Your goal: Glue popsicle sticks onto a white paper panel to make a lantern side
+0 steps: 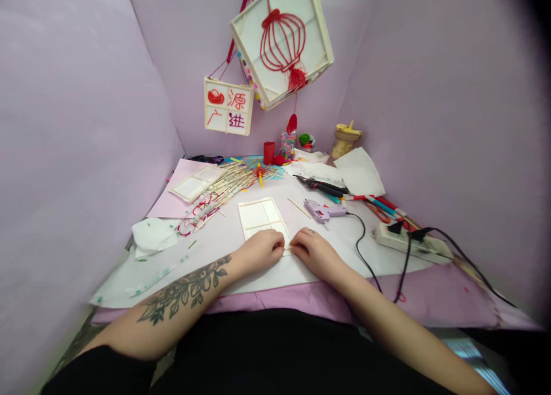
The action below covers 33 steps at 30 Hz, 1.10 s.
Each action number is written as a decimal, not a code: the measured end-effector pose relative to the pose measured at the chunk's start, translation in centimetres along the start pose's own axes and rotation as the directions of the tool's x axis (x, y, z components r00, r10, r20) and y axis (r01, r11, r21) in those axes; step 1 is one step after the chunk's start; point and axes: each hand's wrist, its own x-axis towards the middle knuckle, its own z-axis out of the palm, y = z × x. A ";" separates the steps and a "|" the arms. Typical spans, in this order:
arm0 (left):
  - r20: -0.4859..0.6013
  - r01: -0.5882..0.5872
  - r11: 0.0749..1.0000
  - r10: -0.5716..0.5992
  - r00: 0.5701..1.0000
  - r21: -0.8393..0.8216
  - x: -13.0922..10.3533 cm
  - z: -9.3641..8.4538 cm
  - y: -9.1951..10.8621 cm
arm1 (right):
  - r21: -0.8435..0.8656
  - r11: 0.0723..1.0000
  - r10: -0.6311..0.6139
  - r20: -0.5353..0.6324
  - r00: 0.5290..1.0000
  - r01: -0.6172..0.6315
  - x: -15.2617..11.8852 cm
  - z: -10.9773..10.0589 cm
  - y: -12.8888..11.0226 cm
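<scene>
A white panel (257,214) framed with thin pale sticks lies flat on the white sheet, crossed by sticks into compartments. Over its near right part is my left hand (269,248), fingers curled and pressed together at the near edge. My right hand (312,248) is at the panel's near right corner, its thumb and fingertips pinched close to my left fingertips. What either pinch holds is too small to make out. A loose thin stick (299,208) lies beyond my right hand, beside a lilac glue gun (323,210).
Pliers (321,186) and a power strip (411,243) with black cables sit right. Bundled sticks (232,182), a second framed panel (196,182) and crumpled paper (154,236) lie left. A lantern panel (282,42) hangs above, near a smaller sign (228,107).
</scene>
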 end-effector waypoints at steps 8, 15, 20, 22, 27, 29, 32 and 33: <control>-0.016 -0.017 0.997 0.016 1.000 -0.082 0.0 0.1 -0.6 | 0.016 1.000 0.009 -0.028 1.000 -0.008 -0.3 0.0 0.3; -0.019 -0.029 0.996 0.028 0.999 -0.080 0.0 0.4 -0.9 | -0.031 0.991 -0.134 -0.122 0.984 0.131 -1.2 0.3 0.6; -0.027 -0.033 0.996 0.031 0.999 -0.085 0.1 0.4 -0.9 | -0.132 0.971 -0.212 -0.101 0.972 0.198 -1.5 0.2 0.3; -0.030 -0.024 0.996 0.021 0.999 -0.091 0.1 0.3 -0.8 | -0.166 0.968 -0.201 -0.063 0.978 0.188 -1.5 -0.1 0.0; -0.035 -0.024 0.996 0.021 0.999 -0.089 0.1 0.4 -1.0 | -0.303 0.938 -0.161 0.051 0.986 0.169 -1.3 -0.9 -0.9; -0.029 -0.027 0.995 0.024 0.999 -0.100 0.2 0.5 -1.1 | -0.336 0.927 -0.138 0.099 0.985 0.164 -1.0 -1.1 -1.2; -0.021 -0.022 0.993 0.020 1.000 -0.113 0.2 0.4 -1.2 | -0.342 0.928 -0.113 0.127 0.986 0.150 -0.7 -0.9 -1.4; -0.020 -0.022 0.993 0.020 1.000 -0.113 0.2 0.4 -1.2 | -0.333 0.932 -0.110 0.114 0.987 0.142 -0.7 -0.7 -1.4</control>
